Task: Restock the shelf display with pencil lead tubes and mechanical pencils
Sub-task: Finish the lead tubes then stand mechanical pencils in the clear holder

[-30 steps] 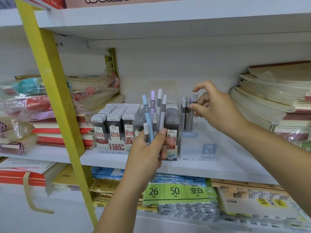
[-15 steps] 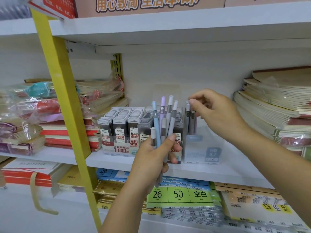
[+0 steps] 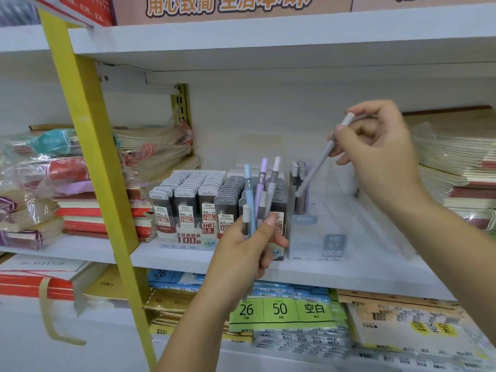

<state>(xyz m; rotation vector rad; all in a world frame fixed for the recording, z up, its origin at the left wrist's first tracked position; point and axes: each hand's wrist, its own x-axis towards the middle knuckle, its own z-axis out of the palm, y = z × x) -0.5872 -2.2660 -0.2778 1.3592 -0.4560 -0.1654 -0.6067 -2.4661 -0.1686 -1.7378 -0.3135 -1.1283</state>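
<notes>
Several pencils occupy the clear box; lead tubes fill the carton.

- A single view, from a camera worn on the head.
- It faces forward and a little down at a white shelf, close up.
- The left hand with its bunch of pencils sits mid-frame, arm entering at the bottom edge; the right hand with a single pencil enters from the right.
- The wide angle makes the yellow post lean and takes in the upper shelf.
</notes>
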